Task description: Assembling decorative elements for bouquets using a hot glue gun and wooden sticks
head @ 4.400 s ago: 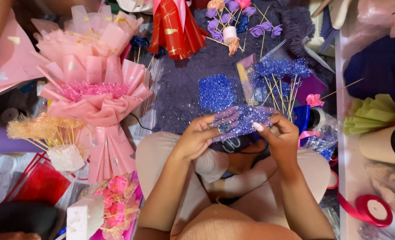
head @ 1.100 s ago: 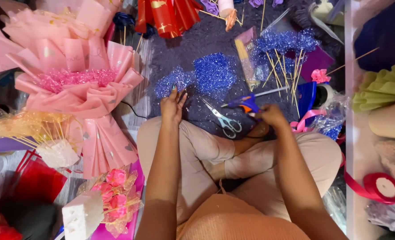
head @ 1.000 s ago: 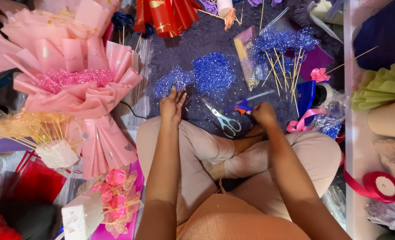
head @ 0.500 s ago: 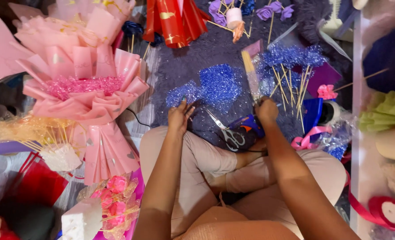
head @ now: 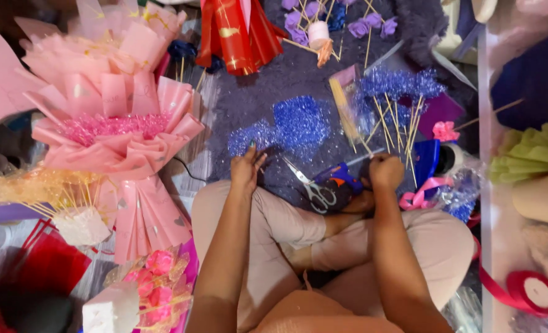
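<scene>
I sit cross-legged on the floor; my left hand [head: 247, 165] rests at the edge of my knee, fingers loosely together and pointing forward, its tips just short of the blue glitter pieces [head: 289, 126] that lie on the dark rug [head: 274, 80]; it holds nothing that I can see; my right hand [head: 386, 170] is curled into a fist around a thin stick [head: 365, 156] that slants up and left of it; just beside that fist lies a blue glue gun [head: 339, 177], and the scissors [head: 311, 185] lie between my two hands, blades pointing up and left; behind my right hand stands a cluster of glitter flowers on sticks [head: 397, 92], with a clear packet of sticks [head: 346, 105] next to it; a pink ribbon [head: 423, 192] curls near my right knee; a big pink bouquet [head: 116, 132] fills the left side, well apart from both hands; a red wrapped bundle [head: 237, 31] lies at the top, and a red ribbon spool [head: 533, 295] sits at the lower right.
</scene>
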